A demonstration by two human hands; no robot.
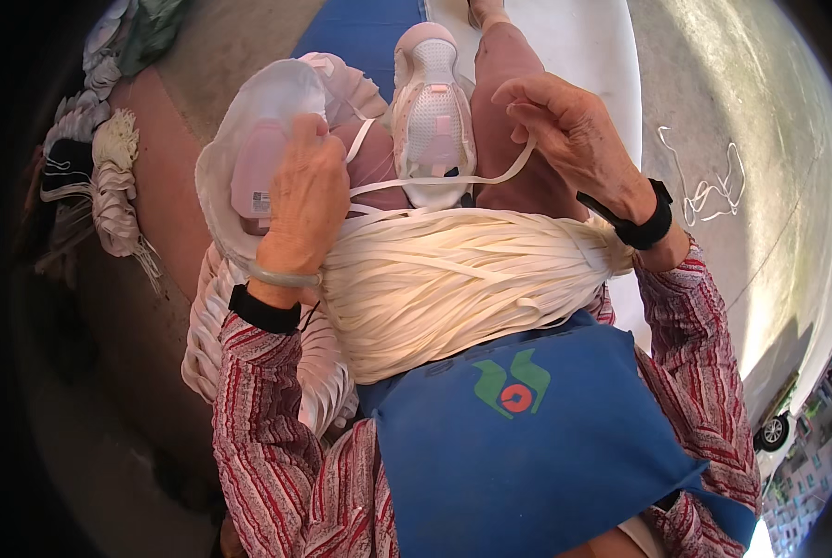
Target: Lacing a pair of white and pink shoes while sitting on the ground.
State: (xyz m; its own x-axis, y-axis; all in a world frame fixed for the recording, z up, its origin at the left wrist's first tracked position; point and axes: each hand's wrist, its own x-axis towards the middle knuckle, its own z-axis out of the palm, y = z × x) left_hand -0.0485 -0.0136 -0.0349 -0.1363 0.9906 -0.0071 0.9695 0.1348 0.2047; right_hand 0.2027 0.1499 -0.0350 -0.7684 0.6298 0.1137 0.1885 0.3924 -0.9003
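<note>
My right hand [569,126] is raised at the upper right, fingers pinched on a thin white shoelace [472,179]. From there the lace curves down and left to my left hand [304,200]. My left hand is closed over a white shoe upper [216,158] with a pale pink panel; its fingertips are turned away, so what they grip is hidden. Between my legs rests a white and pink mesh shoe upper [436,121]. A thick bundle of cream shoelaces [462,279] lies across my lap, over a blue apron [527,456].
Stacked pale uppers [323,372] sit beneath my left forearm. More uppers and tied laces [116,186] lie at the far left. A loose white lace [704,200] is on the floor to the right, beside a white surface [611,56]. A blue sheet [360,28] lies ahead.
</note>
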